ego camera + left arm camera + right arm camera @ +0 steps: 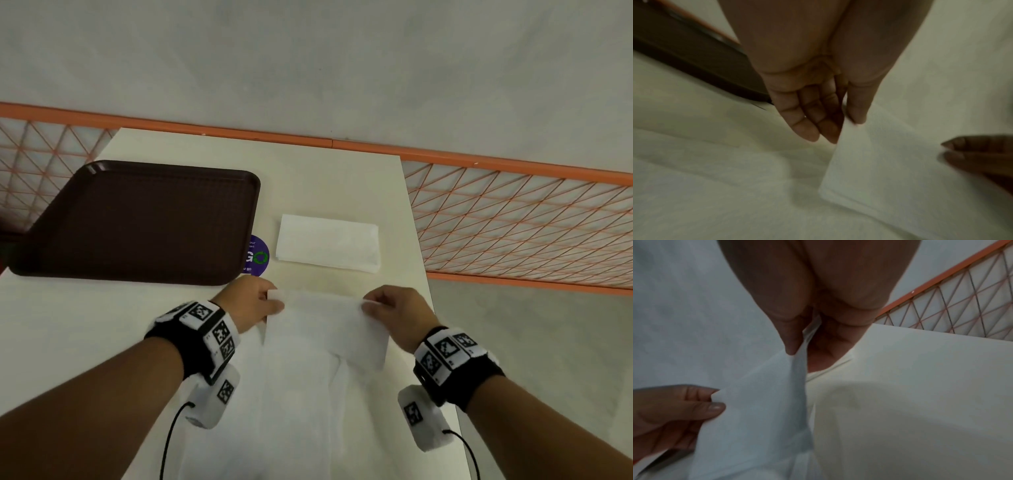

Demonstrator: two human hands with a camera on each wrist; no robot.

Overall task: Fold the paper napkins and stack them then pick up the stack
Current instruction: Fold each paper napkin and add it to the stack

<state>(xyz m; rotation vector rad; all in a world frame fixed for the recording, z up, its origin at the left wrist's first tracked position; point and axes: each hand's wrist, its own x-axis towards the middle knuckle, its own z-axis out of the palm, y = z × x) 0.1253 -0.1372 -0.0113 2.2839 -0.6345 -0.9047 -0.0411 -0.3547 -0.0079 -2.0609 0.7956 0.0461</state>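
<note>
Your left hand [251,301] pinches the far left corner of a white paper napkin [329,322], thumb on top and fingers beneath, as the left wrist view shows plainly. Your right hand [397,313] pinches the far right corner the same way, thumb and fingers closed on the paper's edge. Between the two hands the napkin is held taut along its far edge, lifted just above the surface [342,178], and its near part droops toward your body; the right side of it looks doubled over, though blur in the wrist views makes the fold hard to confirm.

Beyond your hands, a folded napkin [329,243] lies flat on the surface, apart from the one you hold. Just left of it sits a round purple sticker [258,255], partly covered by a dark brown tray [137,222] that lies on the left side of the surface. An orange railing [513,219] with diagonal mesh runs behind and to the right of the surface.
</note>
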